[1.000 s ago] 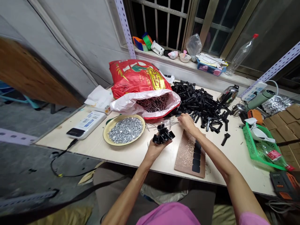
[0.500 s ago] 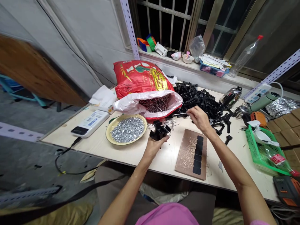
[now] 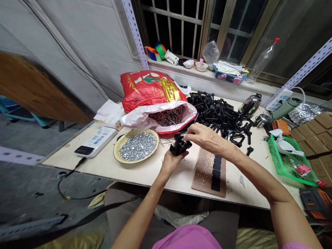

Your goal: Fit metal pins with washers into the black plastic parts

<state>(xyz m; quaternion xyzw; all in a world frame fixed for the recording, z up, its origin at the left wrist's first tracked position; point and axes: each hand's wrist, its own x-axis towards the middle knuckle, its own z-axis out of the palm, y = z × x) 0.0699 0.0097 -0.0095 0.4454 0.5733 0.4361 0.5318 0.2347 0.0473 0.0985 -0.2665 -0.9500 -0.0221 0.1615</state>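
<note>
My left hand point(image 3: 171, 162) is closed around a bunch of black plastic parts point(image 3: 179, 145), held upright above the table. My right hand point(image 3: 204, 137) has come over to them, fingers pinched on a thin metal nail at the top of the bunch; the nail itself barely shows. Loose nails point(image 3: 168, 140) lie on the table just behind. A big heap of the same black plastic parts point(image 3: 220, 116) lies behind my right hand. A red bag point(image 3: 153, 90) with a white liner lies open, full of dark nails point(image 3: 168, 116).
A yellow plate of small silver pieces point(image 3: 136, 146) sits left of my hands. A brown board with black pads point(image 3: 211, 168) lies below my right forearm. A white device point(image 3: 96, 140) lies at left, a green basket point(image 3: 287, 162) at right, a metal kettle point(image 3: 250, 103) behind.
My right hand lifted off the table near the loose nails with a nail and swung left to the black parts in my left hand. The left hand stayed nearly still.
</note>
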